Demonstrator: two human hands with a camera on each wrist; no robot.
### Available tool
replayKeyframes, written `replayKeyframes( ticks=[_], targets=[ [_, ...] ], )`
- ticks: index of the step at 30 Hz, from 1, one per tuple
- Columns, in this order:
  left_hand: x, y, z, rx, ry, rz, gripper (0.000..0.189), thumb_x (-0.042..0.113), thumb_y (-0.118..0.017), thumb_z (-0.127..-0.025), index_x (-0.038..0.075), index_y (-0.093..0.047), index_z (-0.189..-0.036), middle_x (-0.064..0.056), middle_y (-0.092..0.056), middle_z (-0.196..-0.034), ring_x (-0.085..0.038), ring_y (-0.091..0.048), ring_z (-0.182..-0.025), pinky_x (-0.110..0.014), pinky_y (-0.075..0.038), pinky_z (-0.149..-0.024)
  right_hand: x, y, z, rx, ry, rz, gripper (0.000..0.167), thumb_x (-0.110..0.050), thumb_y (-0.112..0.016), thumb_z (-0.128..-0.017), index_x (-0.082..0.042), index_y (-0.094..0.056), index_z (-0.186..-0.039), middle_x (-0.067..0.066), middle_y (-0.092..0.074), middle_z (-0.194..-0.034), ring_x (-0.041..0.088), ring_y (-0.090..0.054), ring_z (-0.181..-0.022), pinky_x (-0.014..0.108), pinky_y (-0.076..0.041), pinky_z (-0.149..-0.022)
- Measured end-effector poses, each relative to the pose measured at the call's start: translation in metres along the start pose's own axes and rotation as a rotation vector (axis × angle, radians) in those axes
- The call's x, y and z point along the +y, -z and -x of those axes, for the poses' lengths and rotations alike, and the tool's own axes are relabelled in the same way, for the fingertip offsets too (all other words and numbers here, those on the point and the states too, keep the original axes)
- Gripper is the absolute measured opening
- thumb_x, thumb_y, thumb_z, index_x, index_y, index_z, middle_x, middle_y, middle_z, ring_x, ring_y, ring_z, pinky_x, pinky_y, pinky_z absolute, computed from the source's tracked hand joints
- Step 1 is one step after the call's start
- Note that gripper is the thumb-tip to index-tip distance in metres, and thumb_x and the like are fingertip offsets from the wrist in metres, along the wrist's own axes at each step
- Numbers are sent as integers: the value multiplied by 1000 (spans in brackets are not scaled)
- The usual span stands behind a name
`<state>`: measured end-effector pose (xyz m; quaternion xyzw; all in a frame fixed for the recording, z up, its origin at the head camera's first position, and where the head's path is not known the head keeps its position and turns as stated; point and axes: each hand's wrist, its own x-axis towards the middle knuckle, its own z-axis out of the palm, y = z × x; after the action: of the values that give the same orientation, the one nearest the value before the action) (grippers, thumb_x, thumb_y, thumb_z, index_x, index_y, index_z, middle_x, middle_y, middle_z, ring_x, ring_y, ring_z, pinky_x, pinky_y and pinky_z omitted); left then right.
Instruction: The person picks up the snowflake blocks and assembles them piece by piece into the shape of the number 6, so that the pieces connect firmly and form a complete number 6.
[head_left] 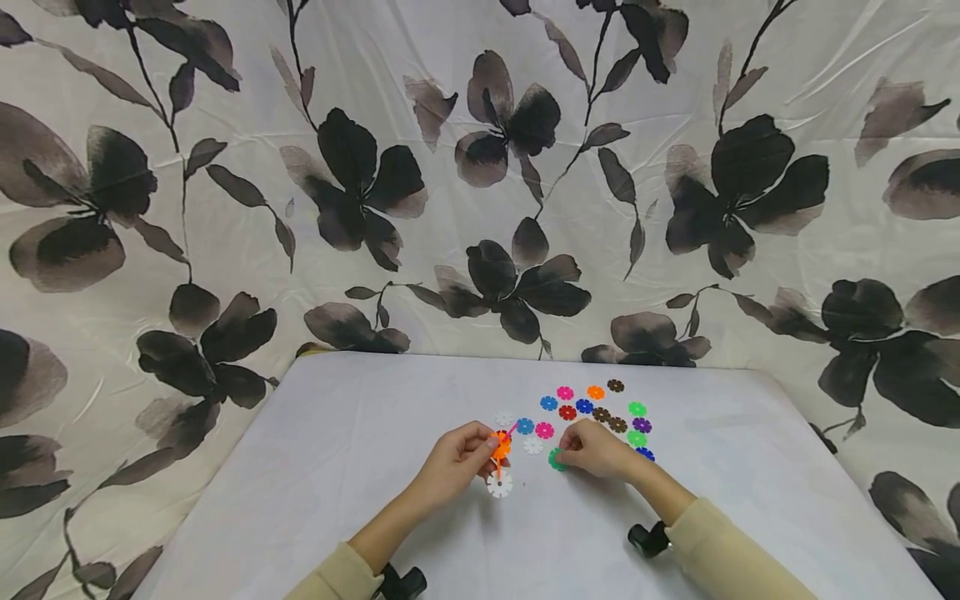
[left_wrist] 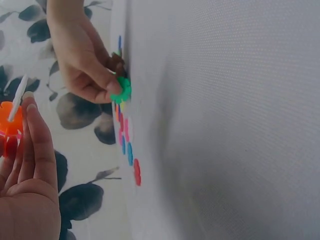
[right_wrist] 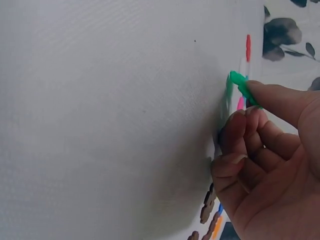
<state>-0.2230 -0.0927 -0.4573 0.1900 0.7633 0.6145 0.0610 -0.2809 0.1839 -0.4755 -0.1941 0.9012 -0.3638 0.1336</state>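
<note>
My left hand (head_left: 459,454) holds a small joined cluster of notched plastic discs above the table. An orange disc (head_left: 501,445) is in its middle, a white disc (head_left: 499,483) hangs below, and a pink one juts out at the upper right. In the left wrist view the orange disc (left_wrist: 11,117) and a white disc (left_wrist: 18,97) seen edge-on show beside the fingers. My right hand (head_left: 596,450) pinches a green disc (head_left: 556,459) between thumb and fingers. That green disc (right_wrist: 241,85) looks tilted and lifted off the cloth in the right wrist view.
Several loose notched discs lie spread behind and around my right hand, among them a red disc (head_left: 567,412), a purple disc (head_left: 641,425) and a brown disc (head_left: 616,386). A white cloth covers the table (head_left: 300,467). Behind its far edge hangs a flower-patterned curtain (head_left: 465,208).
</note>
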Motion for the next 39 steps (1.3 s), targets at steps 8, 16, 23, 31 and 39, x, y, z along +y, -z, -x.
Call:
replayKeyframes(
  ticks=[8, 16, 23, 31, 39],
  targets=[
    [-2, 2, -1, -2, -17, 7, 17, 14, -57, -106, -2, -63, -108, -14, -76, -93, -17, -68, -73, -23, -59, -70, 3, 7, 6, 40, 103, -40, 11, -14, -73, -95, -7, -70, -87, 0, -61, -76, 16, -54, -71, 25, -48, -60],
    [-3, 1, -3, 11, -13, -16, 19, 16, -60, -105, -1, -65, -109, -11, -75, -92, -17, -66, -73, -21, -57, -70, -9, 19, 12, 109, 87, -133, 14, -20, -69, -100, -7, -74, -96, 7, -65, -78, 19, -58, -70, 27, -51, -63],
    [-3, -1, -4, 6, -3, -27, 20, 17, -59, -105, -1, -65, -108, -11, -75, -92, -16, -65, -73, -21, -57, -70, -25, 27, 20, 117, 94, -300, 21, -22, -68, -101, -3, -75, -105, 18, -64, -81, 31, -57, -71, 26, -49, -59],
    [-2, -1, -5, 6, -3, -38, 21, 18, -59, -106, -1, -65, -108, -11, -75, -92, -17, -66, -74, -20, -57, -71, -40, 30, 22, 89, 100, -382, 24, -22, -65, -102, 0, -73, -106, 13, -62, -79, 20, -55, -69, 26, -51, -60],
    [-1, -2, -5, 7, -1, -31, 19, 17, -60, -105, -1, -67, -109, -10, -74, -90, -15, -65, -73, -21, -57, -69, -52, 27, 25, 82, 93, -439, 24, -25, -63, -104, -3, -73, -102, 10, -62, -79, 19, -56, -69, 27, -53, -62]
  ],
)
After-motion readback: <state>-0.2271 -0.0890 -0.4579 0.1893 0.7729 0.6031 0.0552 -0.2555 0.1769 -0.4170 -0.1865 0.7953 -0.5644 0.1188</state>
